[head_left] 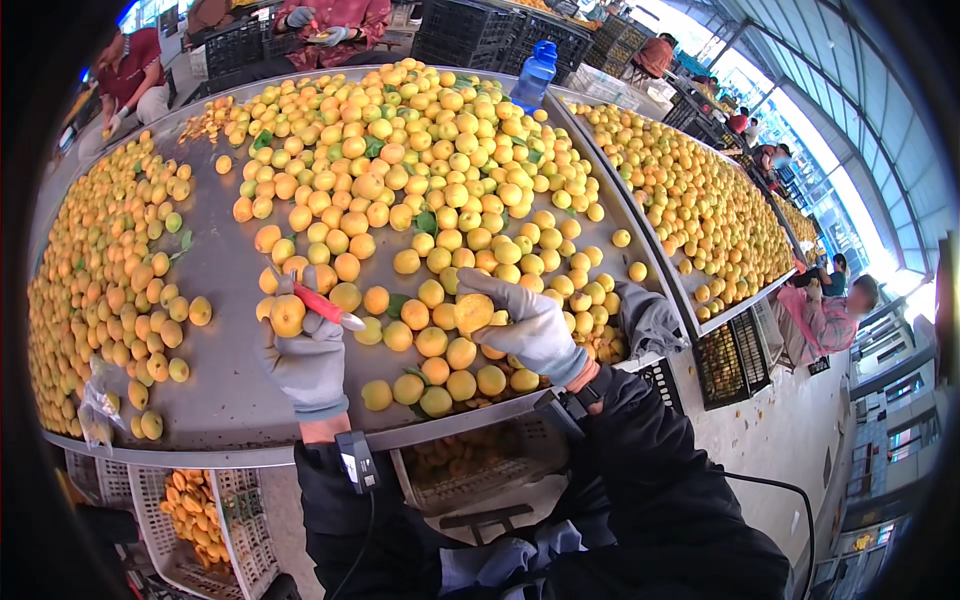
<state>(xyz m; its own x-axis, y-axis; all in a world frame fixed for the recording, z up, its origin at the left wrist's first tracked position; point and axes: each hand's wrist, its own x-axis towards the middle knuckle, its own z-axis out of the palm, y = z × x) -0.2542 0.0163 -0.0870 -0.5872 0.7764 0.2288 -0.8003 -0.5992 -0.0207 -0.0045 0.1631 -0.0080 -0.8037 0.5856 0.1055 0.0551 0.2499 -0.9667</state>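
Note:
My left hand (305, 362), in a grey-white glove, is closed around an orange-yellow apricot (287, 315). It also holds a red-handled tool (322, 304) with a pale handle end; fingers and fruit hide most of its working end. To the right, my gloved right hand (528, 322) pinches an apricot piece (474, 312), its flat yellow face showing. Both hands are just above the near part of the metal table (240, 380). Loose apricots (432, 342) lie between and around them, a few with green leaves.
A large apricot heap (400, 150) covers the far table, another pile (100, 290) the left. A raised divider (625, 210) borders the right-hand fruit. A blue bottle (535, 75) stands at the back, a grey cloth (650, 318) right. Below sits a crate of split fruit (195, 515). Other people work around.

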